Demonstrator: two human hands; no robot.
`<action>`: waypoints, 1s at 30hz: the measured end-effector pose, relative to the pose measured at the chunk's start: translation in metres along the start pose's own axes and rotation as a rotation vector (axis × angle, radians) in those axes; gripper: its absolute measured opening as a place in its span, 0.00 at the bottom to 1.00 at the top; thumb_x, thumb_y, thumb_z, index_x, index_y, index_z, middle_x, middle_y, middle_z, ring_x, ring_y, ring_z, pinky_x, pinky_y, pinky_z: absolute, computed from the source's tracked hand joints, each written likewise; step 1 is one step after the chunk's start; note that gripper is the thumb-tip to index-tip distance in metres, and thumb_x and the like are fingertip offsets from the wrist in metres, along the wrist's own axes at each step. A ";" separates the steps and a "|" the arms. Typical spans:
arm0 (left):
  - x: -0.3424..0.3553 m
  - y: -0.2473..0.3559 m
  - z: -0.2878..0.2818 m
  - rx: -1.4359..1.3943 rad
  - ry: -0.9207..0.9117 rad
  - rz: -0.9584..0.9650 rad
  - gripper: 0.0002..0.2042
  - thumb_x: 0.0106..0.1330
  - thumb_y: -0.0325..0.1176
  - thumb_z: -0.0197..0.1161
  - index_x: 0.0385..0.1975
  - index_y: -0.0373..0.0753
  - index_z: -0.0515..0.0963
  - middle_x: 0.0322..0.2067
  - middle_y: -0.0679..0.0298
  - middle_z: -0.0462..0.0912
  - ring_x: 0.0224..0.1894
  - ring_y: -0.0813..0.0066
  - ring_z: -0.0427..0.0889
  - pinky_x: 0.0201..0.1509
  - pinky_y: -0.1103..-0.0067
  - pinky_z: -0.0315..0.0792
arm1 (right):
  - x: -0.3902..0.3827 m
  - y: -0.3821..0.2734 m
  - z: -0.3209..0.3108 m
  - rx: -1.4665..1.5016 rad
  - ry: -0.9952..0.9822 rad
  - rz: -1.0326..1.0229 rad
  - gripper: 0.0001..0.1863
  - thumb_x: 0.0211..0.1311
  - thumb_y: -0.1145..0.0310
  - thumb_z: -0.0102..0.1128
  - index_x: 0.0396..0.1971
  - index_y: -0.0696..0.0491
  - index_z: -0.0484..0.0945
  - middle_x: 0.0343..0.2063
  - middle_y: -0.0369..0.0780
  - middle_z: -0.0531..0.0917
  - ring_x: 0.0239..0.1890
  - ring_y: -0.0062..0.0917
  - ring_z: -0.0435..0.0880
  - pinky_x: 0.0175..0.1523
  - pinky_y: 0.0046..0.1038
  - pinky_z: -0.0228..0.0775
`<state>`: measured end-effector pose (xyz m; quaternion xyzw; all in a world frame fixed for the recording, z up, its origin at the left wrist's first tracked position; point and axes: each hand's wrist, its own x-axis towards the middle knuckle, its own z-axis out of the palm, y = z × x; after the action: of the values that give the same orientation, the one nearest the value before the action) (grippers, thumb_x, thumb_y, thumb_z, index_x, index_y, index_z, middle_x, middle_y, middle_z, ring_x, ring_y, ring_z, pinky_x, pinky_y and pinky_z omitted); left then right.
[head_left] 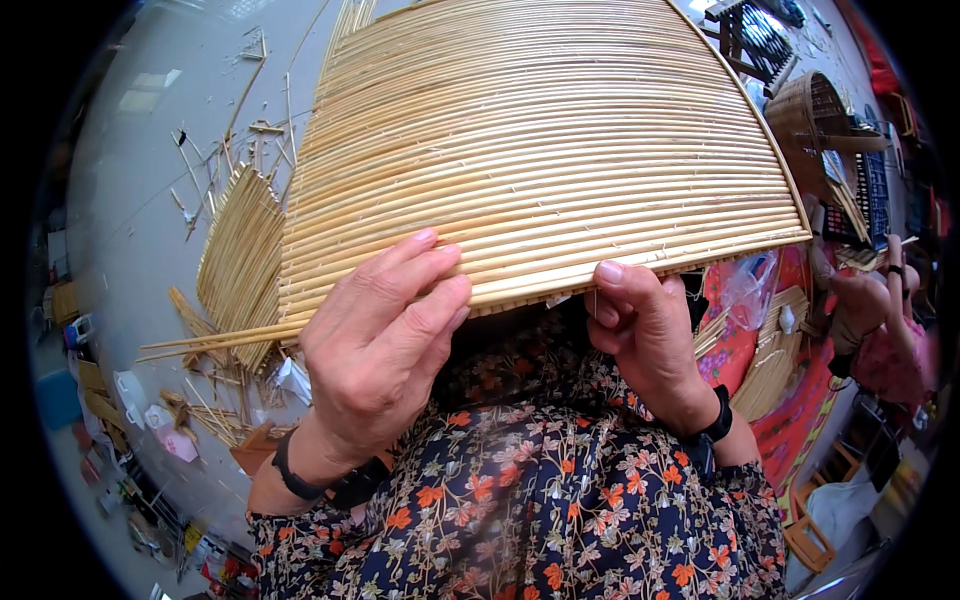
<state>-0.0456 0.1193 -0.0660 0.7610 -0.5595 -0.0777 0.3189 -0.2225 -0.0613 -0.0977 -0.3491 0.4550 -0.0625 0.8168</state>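
A large mat of pale reed stalks (pixel 540 150), laid side by side and bound together, slopes up in front of me, its near edge toward my body. My left hand (pixel 385 325) lies over the near edge at the left, fingers stretched along the last stalks; its thumb is hidden. Loose ends of a few reed stalks (pixel 215 338) stick out past this hand. My right hand (pixel 650 330) pinches the near edge farther right, thumb on top and fingers curled below. A thin line, perhaps thread or a needle, shows by its thumb; I cannot make it out.
A smaller bundle of reeds (pixel 245 245) lies on the grey floor at left, among scattered stalk scraps. At right are a woven basket (pixel 805 120), a red patterned cloth (pixel 800 440), a wooden stool (pixel 808 540) and another person's arm (pixel 895 300).
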 end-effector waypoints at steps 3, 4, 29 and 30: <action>-0.007 -0.004 0.005 -0.019 0.027 0.010 0.14 0.61 0.19 0.72 0.48 0.33 0.87 0.50 0.50 0.89 0.57 0.48 0.88 0.61 0.65 0.82 | 0.000 0.001 0.002 0.004 -0.006 -0.002 0.15 0.64 0.63 0.71 0.24 0.45 0.71 0.18 0.26 0.65 0.22 0.13 0.68 0.21 0.18 0.54; -0.009 -0.006 0.008 -0.005 0.041 0.044 0.14 0.62 0.20 0.72 0.48 0.33 0.87 0.50 0.50 0.89 0.58 0.48 0.88 0.62 0.64 0.81 | 0.000 0.000 0.003 0.007 -0.007 -0.002 0.15 0.64 0.63 0.71 0.24 0.45 0.71 0.19 0.25 0.65 0.22 0.13 0.68 0.21 0.18 0.54; -0.020 0.000 0.037 0.508 0.034 0.377 0.17 0.71 0.30 0.63 0.58 0.38 0.85 0.55 0.49 0.88 0.60 0.49 0.87 0.63 0.61 0.82 | 0.011 0.030 -0.022 0.129 -0.022 -0.085 0.10 0.64 0.65 0.73 0.29 0.45 0.78 0.20 0.26 0.71 0.20 0.10 0.66 0.23 0.18 0.56; -0.019 0.003 0.037 0.505 0.043 0.375 0.17 0.71 0.30 0.63 0.58 0.38 0.85 0.55 0.49 0.88 0.60 0.50 0.87 0.63 0.62 0.82 | 0.008 0.027 -0.018 0.123 -0.003 -0.105 0.10 0.64 0.64 0.73 0.29 0.45 0.78 0.20 0.26 0.71 0.20 0.10 0.67 0.23 0.18 0.57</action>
<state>-0.0725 0.1212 -0.0976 0.7012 -0.6848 0.1402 0.1402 -0.2377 -0.0535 -0.1266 -0.3216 0.4303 -0.1324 0.8330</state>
